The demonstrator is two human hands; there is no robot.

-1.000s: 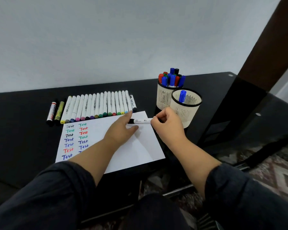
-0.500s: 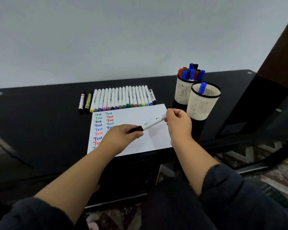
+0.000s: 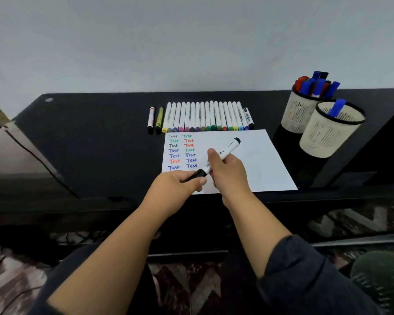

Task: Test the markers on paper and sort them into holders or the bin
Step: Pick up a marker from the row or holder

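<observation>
a: what's the setting on my feed?

b: i see a glossy black table (image 3: 89, 137) against a pale wall (image 3: 191, 42), with a patterned rug below.

a: and the marker being tested?

b: a white-barrelled marker (image 3: 223, 153) with a black cap is held tilted above the near left part of the paper (image 3: 255, 164). the right hand (image 3: 228, 171) grips the barrel, fingers curled round it, thumb up along its side. the left hand (image 3: 180, 185) pinches the black cap (image 3: 197, 175) at the lower end. i can't tell whether the cap is seated or already loose.

a: the paper?

b: a white sheet flat on the table, two columns of "test" written in black, green, red and blue along its left side.

a: further out?

b: just behind the sheet lies a row of white markers (image 3: 205, 117) side by side, coloured ends toward me, with two darker markers (image 3: 155, 120) at its left end. on the right stand two cream mesh holders: the far holder (image 3: 298, 112) is packed with blue and red markers, the near holder (image 3: 328, 133) has one blue marker (image 3: 337, 108). a dark green mesh bin (image 3: 382, 280) sits on the floor at lower right.
</observation>
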